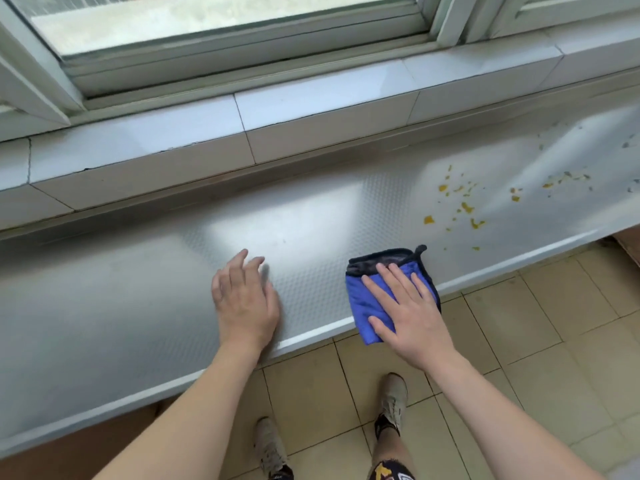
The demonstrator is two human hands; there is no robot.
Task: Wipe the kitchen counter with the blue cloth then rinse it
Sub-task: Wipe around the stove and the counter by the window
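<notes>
Head view: right hand (412,317) fingers straight and spread, pressed flat on top of the blue cloth (367,306), not curled round it. Cloth is folded, dark trim along its far edge, small loop at the far right corner. It sits at the front edge of the counter (138,292), near corner hanging slightly past the lip. Left hand (244,299) palm down on bare counter to the left of the cloth, apart from it, fingers loosely together and a bit blurred, holding nothing. Counter is textured metal with a bright glare patch between and beyond the hands. Yellow-orange crumbs (460,202) scattered on the counter beyond and right of the cloth, not touching it. Tiled sill (311,109) and window frame behind. Tan floor tiles (519,323) below, two shoes visible.
</notes>
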